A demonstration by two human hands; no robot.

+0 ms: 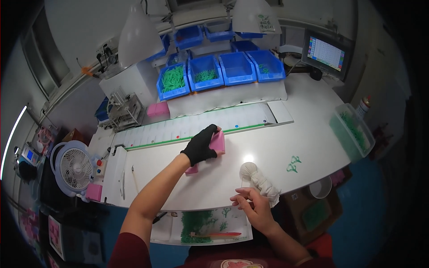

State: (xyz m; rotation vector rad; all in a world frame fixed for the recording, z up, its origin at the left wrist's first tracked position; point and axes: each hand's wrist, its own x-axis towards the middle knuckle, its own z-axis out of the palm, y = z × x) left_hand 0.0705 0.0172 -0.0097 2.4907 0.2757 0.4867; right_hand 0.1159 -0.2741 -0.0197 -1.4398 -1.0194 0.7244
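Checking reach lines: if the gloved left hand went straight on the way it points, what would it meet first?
The left hand already grips a pink block; straight beyond, it would likely meet the white conveyor strip, though depth is unclear.

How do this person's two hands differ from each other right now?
The left hand wears a black glove; the right hand is bare. The left hand reaches out over the white table and grips a pink block; the right hand stays at the near edge, fingers lightly bent beside a white bundle of yarn. Both are over the same table.
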